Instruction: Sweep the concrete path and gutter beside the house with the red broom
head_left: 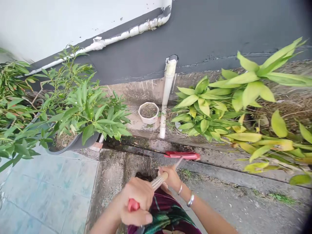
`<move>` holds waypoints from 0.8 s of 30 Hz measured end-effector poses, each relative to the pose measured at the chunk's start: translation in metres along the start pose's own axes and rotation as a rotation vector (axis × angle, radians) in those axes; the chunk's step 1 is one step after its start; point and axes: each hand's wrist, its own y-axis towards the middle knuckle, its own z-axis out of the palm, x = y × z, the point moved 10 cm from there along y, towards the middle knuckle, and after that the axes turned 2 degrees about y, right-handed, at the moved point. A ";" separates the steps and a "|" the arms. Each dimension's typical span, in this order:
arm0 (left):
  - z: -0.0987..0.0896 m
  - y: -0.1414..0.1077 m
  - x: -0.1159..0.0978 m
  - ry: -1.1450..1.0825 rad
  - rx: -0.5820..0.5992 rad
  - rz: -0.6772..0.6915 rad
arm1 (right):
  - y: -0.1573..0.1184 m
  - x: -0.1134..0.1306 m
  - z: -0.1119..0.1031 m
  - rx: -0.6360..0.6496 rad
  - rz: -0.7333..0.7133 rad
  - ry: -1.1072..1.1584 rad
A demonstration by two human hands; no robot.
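Observation:
My left hand [137, 201] grips the red top end of a long broom handle [159, 181] at the bottom centre. Farther down the pale shaft, my right hand [172, 177] is closed around it, with bracelets on the wrist. The broom's red head [182, 155] lies at the concrete step's edge, near the dark wet gutter. The handle runs from my left hand up and right to that head.
A black pot with a leafy green plant [78, 113] stands at left on pale tiles [48, 191]. A small white pot [148, 112] and a white pipe [166, 97] sit by the dark wall. Yellow-green plants [234, 107] spread at right over rough concrete [243, 201].

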 end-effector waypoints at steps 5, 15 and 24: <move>0.031 -0.006 0.000 0.037 0.015 -0.051 | -0.051 -0.005 -0.065 -0.223 -0.003 -0.205; 0.049 -0.080 -0.050 0.531 0.228 -0.299 | -0.001 0.133 0.025 -0.181 -0.285 0.319; 0.031 -0.012 0.020 0.564 0.192 -0.165 | 0.070 0.096 0.138 0.056 -0.212 0.470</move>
